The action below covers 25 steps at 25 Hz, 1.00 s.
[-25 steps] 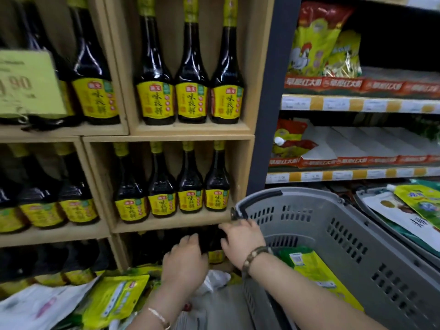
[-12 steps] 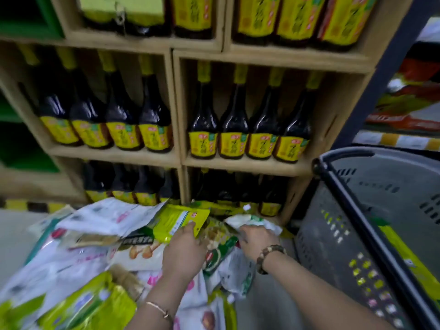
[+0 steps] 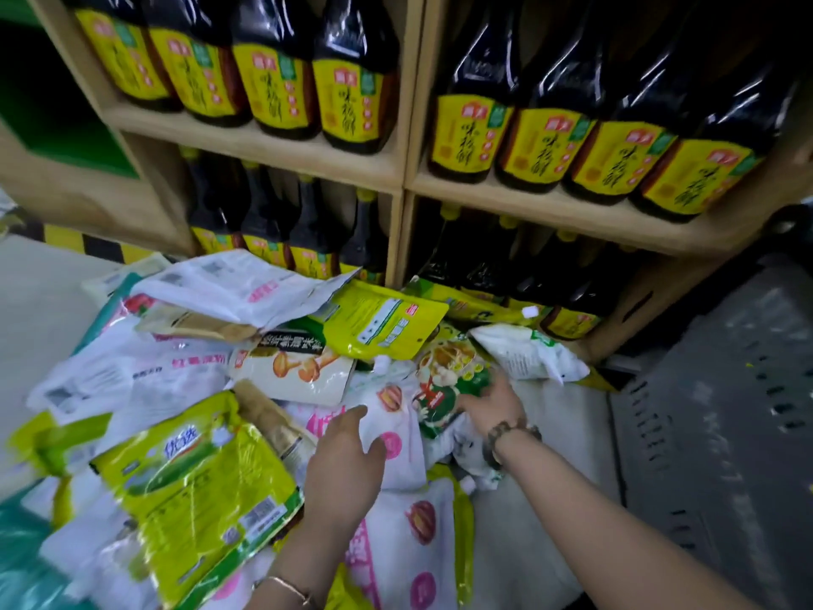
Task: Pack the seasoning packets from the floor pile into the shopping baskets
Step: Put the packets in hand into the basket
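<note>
Half-spread left fingers (image 3: pixel 353 416) (right hand (image 3: pixel 495 406) on green packet (image 3: pixel 445 375))

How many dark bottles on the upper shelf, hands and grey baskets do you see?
Dark glossy bottles with yellow labels on the upper wooden shelf: 8
Left hand and right hand: 2
Grey plastic shopping basket: 1
Total: 11

You had a pale floor (image 3: pixel 35 310) beneath you, with seasoning packets (image 3: pixel 303 367) heaped on it against a wooden shelf (image 3: pixel 281 147) carrying rows of dark bottles (image 3: pixel 545 138). A grey basket (image 3: pixel 726 411) stood on the right.
</note>
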Each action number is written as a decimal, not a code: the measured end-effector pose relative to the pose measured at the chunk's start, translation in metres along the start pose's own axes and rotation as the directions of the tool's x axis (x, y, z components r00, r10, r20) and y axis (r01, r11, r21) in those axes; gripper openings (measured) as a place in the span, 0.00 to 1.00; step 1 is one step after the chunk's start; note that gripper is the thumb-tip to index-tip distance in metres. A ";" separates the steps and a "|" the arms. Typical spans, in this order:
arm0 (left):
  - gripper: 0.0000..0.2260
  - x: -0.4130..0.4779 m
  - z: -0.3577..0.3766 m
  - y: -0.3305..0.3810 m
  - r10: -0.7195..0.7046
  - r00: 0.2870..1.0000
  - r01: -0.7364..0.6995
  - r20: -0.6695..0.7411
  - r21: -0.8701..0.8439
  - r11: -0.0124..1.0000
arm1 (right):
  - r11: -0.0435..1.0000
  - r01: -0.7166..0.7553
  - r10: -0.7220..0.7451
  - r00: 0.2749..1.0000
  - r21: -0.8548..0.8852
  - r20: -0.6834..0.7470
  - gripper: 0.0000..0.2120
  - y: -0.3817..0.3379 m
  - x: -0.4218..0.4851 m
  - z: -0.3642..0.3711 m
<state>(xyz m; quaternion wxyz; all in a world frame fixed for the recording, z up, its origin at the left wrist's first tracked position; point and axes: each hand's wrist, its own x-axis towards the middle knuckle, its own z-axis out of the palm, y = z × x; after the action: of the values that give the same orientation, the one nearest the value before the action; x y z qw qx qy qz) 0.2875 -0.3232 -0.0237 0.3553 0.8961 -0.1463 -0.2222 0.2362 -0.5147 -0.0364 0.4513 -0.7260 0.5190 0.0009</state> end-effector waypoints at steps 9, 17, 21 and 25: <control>0.15 -0.012 0.028 -0.013 -0.023 1.000 0.018 -0.012 -0.318 0.948 | 0.855 -0.126 0.266 0.940 0.504 -0.216 0.09 -0.006 0.049 0.011; 0.09 -0.024 0.033 -0.017 -0.200 0.975 0.212 0.098 -0.678 0.704 | 0.446 0.086 0.007 0.995 0.891 -0.099 0.11 0.022 -0.030 -0.006; 0.06 -0.032 0.047 -0.011 -0.267 0.906 0.420 0.329 -0.775 0.472 | 0.344 0.180 -0.126 0.981 0.921 -0.144 0.07 0.005 -0.063 -0.051; 0.32 -0.042 0.061 0.003 0.098 0.684 0.723 0.723 -0.690 0.048 | 0.365 -0.036 -0.168 0.980 0.930 0.104 0.32 0.002 -0.092 -0.076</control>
<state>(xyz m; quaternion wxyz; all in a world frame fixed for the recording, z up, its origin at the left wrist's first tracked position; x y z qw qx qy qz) 0.2199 -0.3424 -0.0491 0.7111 0.3178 0.1511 -0.6087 0.1564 -0.4953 0.0508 0.8256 -0.3632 0.3567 -0.2432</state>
